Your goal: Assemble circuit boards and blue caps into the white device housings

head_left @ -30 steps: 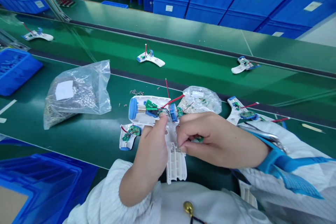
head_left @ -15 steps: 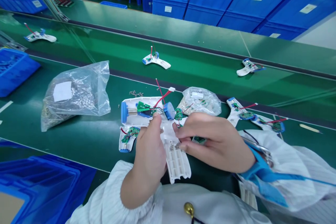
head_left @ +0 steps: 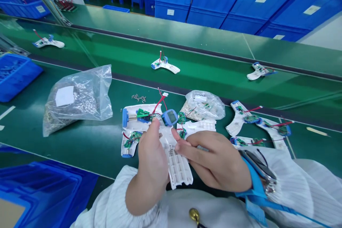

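Note:
My left hand (head_left: 153,160) grips a white plastic thermometer housing (head_left: 180,172), thumb across its middle and the ribbed handle toward me. A green circuit board (head_left: 144,114), red wires and a blue-rimmed display module (head_left: 170,117) sit at its head end. Small metal pieces (head_left: 172,150) lie in the handle. My right hand (head_left: 217,158) is beside the handle with thumb and fingertips pinched together; whatever is between them is too small to make out. Behind the held housing lies another white housing half (head_left: 200,125), and a part-filled one (head_left: 130,142) is beside my left hand.
A large bag of small parts (head_left: 80,96) lies left, a smaller bag (head_left: 205,105) ahead. Loose screws (head_left: 138,97) are scattered between them. More housings (head_left: 236,117) lie right. A conveyor belt (head_left: 120,53) carries several housings. Blue bins (head_left: 18,76) stand at left.
The display module has turned so its screen faces up toward me. My right hand has shifted slightly down and left. The housings on the belt have moved right.

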The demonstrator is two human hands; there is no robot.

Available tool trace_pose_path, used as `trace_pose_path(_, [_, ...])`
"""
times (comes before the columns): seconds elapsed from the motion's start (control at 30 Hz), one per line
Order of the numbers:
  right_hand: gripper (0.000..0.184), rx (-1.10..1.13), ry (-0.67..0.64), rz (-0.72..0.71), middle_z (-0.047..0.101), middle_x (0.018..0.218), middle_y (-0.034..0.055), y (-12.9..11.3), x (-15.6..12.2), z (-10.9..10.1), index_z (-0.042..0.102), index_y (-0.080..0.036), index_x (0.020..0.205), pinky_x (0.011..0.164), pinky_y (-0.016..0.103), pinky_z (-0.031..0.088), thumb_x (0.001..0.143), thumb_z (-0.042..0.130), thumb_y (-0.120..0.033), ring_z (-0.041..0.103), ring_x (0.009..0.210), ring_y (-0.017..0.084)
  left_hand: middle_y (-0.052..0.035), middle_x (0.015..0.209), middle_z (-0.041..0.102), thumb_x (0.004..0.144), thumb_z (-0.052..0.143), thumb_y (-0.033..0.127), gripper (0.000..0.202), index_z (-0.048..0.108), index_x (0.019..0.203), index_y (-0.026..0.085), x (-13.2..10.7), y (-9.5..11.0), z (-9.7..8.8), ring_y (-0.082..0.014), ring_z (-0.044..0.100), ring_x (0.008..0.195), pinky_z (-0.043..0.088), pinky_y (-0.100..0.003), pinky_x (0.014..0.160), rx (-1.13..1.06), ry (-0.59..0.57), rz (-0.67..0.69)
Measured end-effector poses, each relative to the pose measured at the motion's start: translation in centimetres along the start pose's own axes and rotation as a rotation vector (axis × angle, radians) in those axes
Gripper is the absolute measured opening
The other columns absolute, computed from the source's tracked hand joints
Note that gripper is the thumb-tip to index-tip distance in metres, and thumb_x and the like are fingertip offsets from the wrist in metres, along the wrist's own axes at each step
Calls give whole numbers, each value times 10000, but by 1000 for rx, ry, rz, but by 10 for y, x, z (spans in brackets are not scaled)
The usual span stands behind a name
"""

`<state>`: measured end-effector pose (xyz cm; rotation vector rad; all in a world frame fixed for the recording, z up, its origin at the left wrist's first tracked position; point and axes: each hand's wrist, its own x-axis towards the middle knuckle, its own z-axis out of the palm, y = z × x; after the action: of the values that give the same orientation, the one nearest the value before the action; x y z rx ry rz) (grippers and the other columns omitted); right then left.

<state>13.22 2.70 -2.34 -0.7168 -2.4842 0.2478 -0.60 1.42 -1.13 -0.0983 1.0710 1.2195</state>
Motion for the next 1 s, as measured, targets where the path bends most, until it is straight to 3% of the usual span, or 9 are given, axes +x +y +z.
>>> trace_pose_path(0.13, [297,-13,2,6,552,616,17,-3,-6,1,581,-162,1068,507,259,356,813,441,-104,478,553,142,-69,413,584,759,415,503,493,575,442,161,3,3,3,-171,548,388,437,-267,409,131,-14,-42])
trace_pose_path(0.23, [240,260,-3,76,586,655,24,9,-5,-7,614,-166,980,535,252,376,800,468,-102,487,564,123,-63,398,589,712,493,528,483,587,417,157,5,6,3,-154,532,366,412,-239,387,235,-34,-47])
trace_pose_path(0.33, [102,726,210,395,609,722,18,35,7,-10,618,-177,870,597,221,422,827,529,-200,525,612,95,-56,381,592,651,605,530,443,623,432,146,4,9,-1,-139,539,377,406,-211,398,428,-109,-22])
trace_pose_path(0.4, [202,1108,247,673,617,785,30,50,20,-7,612,-171,908,652,234,452,834,532,-341,567,676,107,-65,392,609,666,606,543,464,639,431,144,2,11,-4,-135,535,376,409,-215,402,553,-206,-24])
trace_pose_path(0.47, [397,1519,28,807,635,848,67,56,35,-2,595,-147,996,688,282,477,847,436,-479,604,731,145,-71,392,608,690,580,571,513,641,420,139,2,11,-7,-131,530,368,415,-221,401,627,-341,-85])
trace_pose_path(0.57, [526,1850,-317,812,648,948,97,50,50,2,558,-148,1105,681,306,490,874,290,-538,629,786,183,-49,373,595,643,635,568,457,616,489,138,8,9,-6,-147,549,339,422,-226,366,604,-466,-223])
trace_pose_path(0.67, [470,1948,-364,826,648,968,75,39,53,0,518,-188,1178,691,312,494,872,332,-493,631,852,205,-22,400,622,587,702,525,391,569,661,166,16,8,-2,-185,581,330,436,-236,327,528,-473,-251])
trace_pose_path(0.9, [360,1925,-142,838,592,697,14,26,47,-18,535,-179,1056,627,294,480,856,358,-420,575,619,146,-32,485,654,538,748,553,456,614,713,154,4,11,7,-157,607,374,461,-210,356,591,-584,-327])
trace_pose_path(1.0, [303,1814,-66,796,568,697,1,15,44,-37,539,-197,985,621,296,466,825,412,-422,566,642,149,-5,484,616,585,667,642,464,652,684,189,0,13,11,-161,588,371,441,-241,331,707,-707,-162])
